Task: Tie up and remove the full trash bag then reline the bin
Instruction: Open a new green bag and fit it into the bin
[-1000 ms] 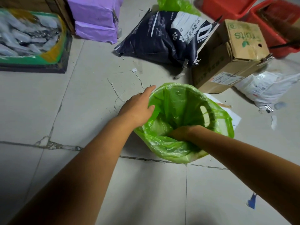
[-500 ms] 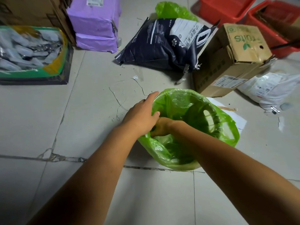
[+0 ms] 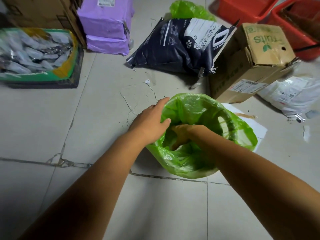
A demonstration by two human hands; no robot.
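**Dim, flat indoor light with wide-angle bowing**

Soft light falls from above, with no hard shadows. Both forearms darken toward the bottom edge. Faint sheen shows on the green bag [image 3: 199, 108]. The tray [image 3: 34, 54] at left is smeared by blur. Floor joints curve near the edges.

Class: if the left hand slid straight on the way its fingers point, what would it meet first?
Probably the dark sack: the left hand points up-right along the green bag's rim, over bare floor. Depth is uncertain.
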